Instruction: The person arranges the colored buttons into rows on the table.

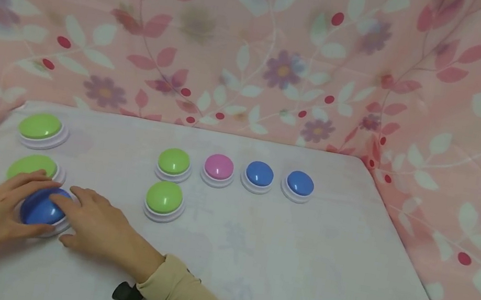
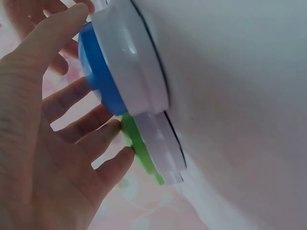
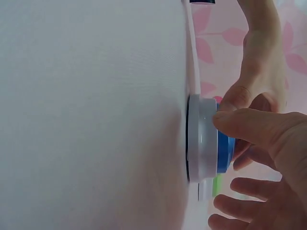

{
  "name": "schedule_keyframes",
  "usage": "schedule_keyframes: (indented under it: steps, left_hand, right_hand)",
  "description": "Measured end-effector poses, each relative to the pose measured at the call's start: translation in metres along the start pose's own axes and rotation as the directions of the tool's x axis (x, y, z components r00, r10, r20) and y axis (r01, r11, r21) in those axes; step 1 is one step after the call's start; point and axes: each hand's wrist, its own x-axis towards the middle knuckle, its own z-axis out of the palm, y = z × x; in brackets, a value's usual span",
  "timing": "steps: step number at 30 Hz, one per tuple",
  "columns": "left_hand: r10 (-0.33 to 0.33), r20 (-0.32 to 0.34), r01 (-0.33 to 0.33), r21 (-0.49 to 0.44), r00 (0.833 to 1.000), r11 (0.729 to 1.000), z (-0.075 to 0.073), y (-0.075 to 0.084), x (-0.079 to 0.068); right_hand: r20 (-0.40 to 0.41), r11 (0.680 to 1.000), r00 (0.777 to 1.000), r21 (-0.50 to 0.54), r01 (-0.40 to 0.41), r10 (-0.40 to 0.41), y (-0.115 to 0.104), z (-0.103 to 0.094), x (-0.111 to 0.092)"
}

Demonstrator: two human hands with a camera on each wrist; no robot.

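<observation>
A large blue push button (image 1: 39,209) with a white round base (image 2: 132,60) sits on the white-covered table at the left. My left hand (image 1: 3,208) holds it from the left, thumb along the near rim and fingers around the far side. From the right, my right hand (image 1: 100,227) holds it too, one finger over the blue dome. In the right wrist view the right thumb (image 3: 240,124) touches the white base, while the other fingers spread out. Just behind is a green button (image 1: 32,165), partly hidden by the left fingers.
Another green button (image 1: 40,126) stands at the back left. Mid-table, a row holds a green button (image 1: 174,161), a pink button (image 1: 219,166) and two blue buttons (image 1: 259,174); one more green button (image 1: 164,197) sits in front. Floral cloth (image 1: 237,54) hangs behind and alongside.
</observation>
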Motion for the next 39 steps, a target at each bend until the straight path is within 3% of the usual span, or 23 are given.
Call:
schedule_keyframes:
  steps: [7,39]
  left_hand:
    - [-0.063,0.100,0.065,-0.009,0.993,0.998,0.005,-0.005,-0.007]
    - [-0.037,0.019,0.036,0.011,0.999,0.999,-0.002,0.002,-0.006]
  right_hand:
    - [0.058,0.999,0.998,0.013,0.036,-0.037,-0.003,0.008,-0.002]
    - [0.100,0.999,0.995,0.033,0.025,-0.029,-0.003,0.009,-0.006]
